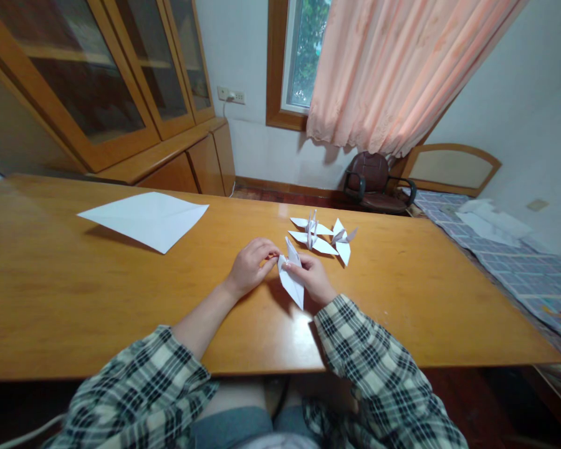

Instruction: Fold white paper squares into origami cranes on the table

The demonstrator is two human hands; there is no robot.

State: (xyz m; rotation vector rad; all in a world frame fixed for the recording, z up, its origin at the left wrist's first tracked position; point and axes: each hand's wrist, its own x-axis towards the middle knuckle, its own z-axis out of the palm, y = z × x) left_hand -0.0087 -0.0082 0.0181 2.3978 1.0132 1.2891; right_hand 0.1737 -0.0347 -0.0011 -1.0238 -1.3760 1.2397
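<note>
A partly folded white paper crane [290, 282] is held above the table, its pointed wing hanging downward. My right hand [314, 277] grips its body, with the thumb pressed on the near face. At its left tip, my left hand [256, 265] pinches the paper between thumb and fingertips. Just beyond my hands, several finished paper cranes stand close together: a front one [312, 240], one behind it [311, 223] and one to the right [342, 242]. A white sheet of paper [152, 219] with creases lies at the left of the table.
The wooden table [98, 312] spans the view, its near edge at my lap. Beyond it stand a glass-door cabinet [149, 134] at left and a brown armchair [373, 181]. A bed [500, 240] with a checked cover is at right. A pink curtain [383, 75] hangs by the window.
</note>
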